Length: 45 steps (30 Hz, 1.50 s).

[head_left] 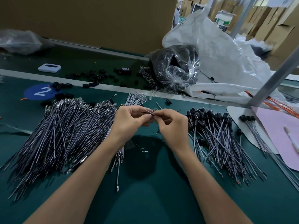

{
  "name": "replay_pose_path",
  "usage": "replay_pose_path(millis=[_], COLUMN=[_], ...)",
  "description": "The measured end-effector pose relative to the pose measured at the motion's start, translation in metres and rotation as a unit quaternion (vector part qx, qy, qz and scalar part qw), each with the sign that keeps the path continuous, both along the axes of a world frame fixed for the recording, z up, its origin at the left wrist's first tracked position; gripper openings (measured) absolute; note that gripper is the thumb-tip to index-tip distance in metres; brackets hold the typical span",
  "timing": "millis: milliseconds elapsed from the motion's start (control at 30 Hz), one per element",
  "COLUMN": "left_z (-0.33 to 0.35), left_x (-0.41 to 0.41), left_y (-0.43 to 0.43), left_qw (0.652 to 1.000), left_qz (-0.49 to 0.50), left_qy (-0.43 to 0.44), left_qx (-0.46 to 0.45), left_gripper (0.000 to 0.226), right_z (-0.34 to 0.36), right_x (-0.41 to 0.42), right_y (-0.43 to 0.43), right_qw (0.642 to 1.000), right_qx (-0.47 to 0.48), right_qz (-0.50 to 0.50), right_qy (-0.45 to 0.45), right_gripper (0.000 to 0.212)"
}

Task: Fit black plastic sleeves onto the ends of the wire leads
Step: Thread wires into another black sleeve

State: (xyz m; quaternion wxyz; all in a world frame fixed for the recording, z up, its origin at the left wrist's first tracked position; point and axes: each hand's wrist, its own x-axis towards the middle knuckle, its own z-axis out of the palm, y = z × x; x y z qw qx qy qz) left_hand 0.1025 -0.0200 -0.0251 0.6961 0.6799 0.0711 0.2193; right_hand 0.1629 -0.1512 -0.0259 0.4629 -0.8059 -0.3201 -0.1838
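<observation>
Green matting covers the work table (145,199) across the full width of the view. A large crumpled white plastic sack (226,65) lies at the far right. A broad heap of thin grey-black wire leads with bare metal ends (56,135) fans over the left of the table. A smaller heap of leads already carrying black sleeves (215,131) lies to the right, well apart from the first. A clear plastic bag of black parts (176,68) sits against the sack. Both forearms reach in over the gap between the two heaps. The left hand (129,120) and right hand (173,125) meet above the matting, thumbs and forefingers closed together. The left pinches a single thin wire lead (146,112). The right pinches a small black plastic sleeve (152,114) at that lead's tip. How far the sleeve is seated cannot be told. Loose black plastic sleeves (97,76) lie scattered along the far strip.
</observation>
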Motion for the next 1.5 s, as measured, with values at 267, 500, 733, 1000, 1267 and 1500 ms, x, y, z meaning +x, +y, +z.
replay_pose_path(millis=[267, 500, 733, 1000, 1267, 1500], left_z=[0.006, 0.013, 0.012, 0.012, 0.009, 0.010], left_x=[0.003, 0.025, 0.043, 0.023, 0.011, 0.009], left_y=[0.007, -0.028, -0.031, -0.003, 0.002, -0.004], left_qw=[0.983, 0.855, 0.856, 0.996, 0.992, 0.995], left_qz=[0.081, -0.034, -0.022, 0.020, -0.012, -0.029], left_qy=[0.064, 0.164, 0.180, 0.089, 0.036, 0.027], left_qx=[0.152, 0.491, 0.485, -0.003, -0.121, -0.091], left_gripper=[0.032, 0.037, 0.024, 0.027, 0.025, 0.024], right_z=[0.002, 0.000, 0.000, 0.000, -0.002, -0.002], right_x=[0.012, 0.016, 0.014, 0.010, 0.007, 0.006], right_y=[-0.018, -0.020, -0.022, -0.021, -0.016, -0.016], right_qw=[0.979, 0.974, 0.979, 0.990, 0.994, 0.995], right_qx=[0.104, 0.122, 0.117, 0.078, 0.058, 0.060], right_qz=[-0.157, -0.178, -0.159, -0.110, -0.079, -0.065], right_qy=[-0.077, -0.063, -0.060, -0.044, -0.043, -0.039], right_gripper=[0.012, 0.011, 0.011, 0.008, 0.007, 0.006])
